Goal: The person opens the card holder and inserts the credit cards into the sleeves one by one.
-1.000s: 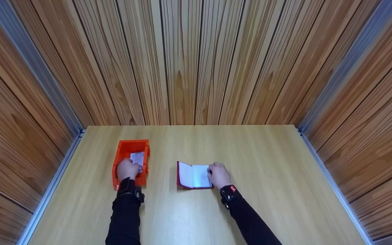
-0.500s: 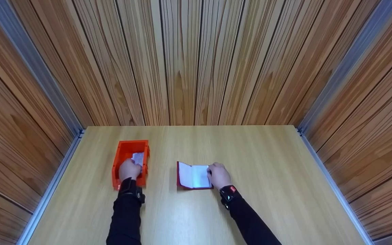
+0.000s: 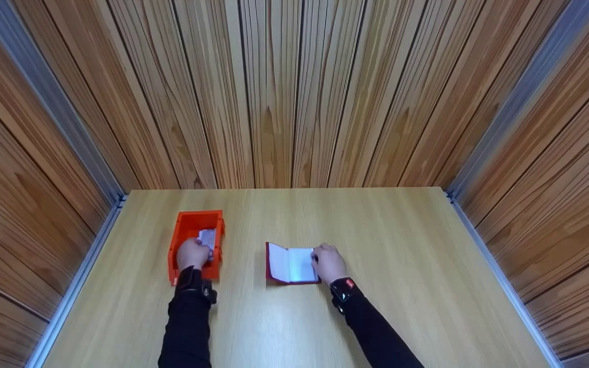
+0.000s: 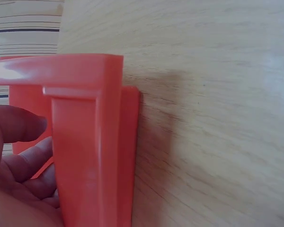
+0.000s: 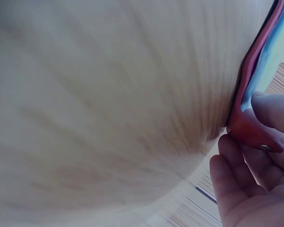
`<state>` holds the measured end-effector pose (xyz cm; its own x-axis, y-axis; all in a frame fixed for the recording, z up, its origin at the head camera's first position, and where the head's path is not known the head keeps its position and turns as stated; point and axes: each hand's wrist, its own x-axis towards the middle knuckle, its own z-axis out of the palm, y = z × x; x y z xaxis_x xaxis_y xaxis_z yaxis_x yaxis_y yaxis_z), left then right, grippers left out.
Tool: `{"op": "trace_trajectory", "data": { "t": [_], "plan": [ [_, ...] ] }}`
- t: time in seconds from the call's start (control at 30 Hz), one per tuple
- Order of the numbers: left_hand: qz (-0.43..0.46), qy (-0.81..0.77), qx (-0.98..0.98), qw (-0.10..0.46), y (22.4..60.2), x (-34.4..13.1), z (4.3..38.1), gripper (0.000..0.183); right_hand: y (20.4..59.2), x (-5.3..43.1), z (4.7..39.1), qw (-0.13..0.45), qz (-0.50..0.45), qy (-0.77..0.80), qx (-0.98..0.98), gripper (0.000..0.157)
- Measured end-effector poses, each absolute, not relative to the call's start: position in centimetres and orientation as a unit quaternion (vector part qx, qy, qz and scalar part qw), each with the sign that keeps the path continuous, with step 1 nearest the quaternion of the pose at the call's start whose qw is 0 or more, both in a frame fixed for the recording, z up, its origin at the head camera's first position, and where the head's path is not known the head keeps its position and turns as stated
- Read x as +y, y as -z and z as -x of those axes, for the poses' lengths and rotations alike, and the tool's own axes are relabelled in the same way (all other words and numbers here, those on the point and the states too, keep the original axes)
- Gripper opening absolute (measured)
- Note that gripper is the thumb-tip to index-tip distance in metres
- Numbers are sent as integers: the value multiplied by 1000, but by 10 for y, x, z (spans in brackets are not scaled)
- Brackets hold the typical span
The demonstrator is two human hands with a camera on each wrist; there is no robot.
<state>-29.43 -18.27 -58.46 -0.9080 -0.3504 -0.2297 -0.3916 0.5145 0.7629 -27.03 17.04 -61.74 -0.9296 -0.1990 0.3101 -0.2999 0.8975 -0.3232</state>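
In the head view, my left hand (image 3: 192,253) reaches down into an orange-red plastic bin (image 3: 195,223), beside pale, thin, sheet-like pieces (image 3: 206,236). From the left wrist, the thumb (image 4: 23,124) and bent fingers (image 4: 28,163) show a gap between them; the bin's wall (image 4: 78,151) hides the fingertips. A small red-covered notebook (image 3: 302,265) lies open on the table, its left side raised. My right hand (image 3: 331,263) holds its right edge. In the right wrist view, the thumb is over the page side and fingers are under a red flap with a metal snap (image 5: 255,131).
The light wooden table (image 3: 402,240) extends around both hands. Wood-plank walls (image 3: 284,102) enclose it at the back and sides, with metal rails (image 3: 499,283) along the side edges. A dark band with a device (image 3: 343,291) sits on each wrist.
Inside the bin, my left hand has shifted slightly right, then back left, and the pale pieces have moved a little. The right hand and notebook stay in place.
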Motion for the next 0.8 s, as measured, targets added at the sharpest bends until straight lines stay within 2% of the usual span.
{"op": "trace_trajectory", "data": {
  "t": [0.47,0.8],
  "plan": [
    [195,-427,880,-74,590,-178,298,32,618,170,271,125,-122,-191,-966,8],
    [203,-417,884,-58,590,-179,295,28,620,171,270,143,-128,-189,-963,10]
  ]
}}
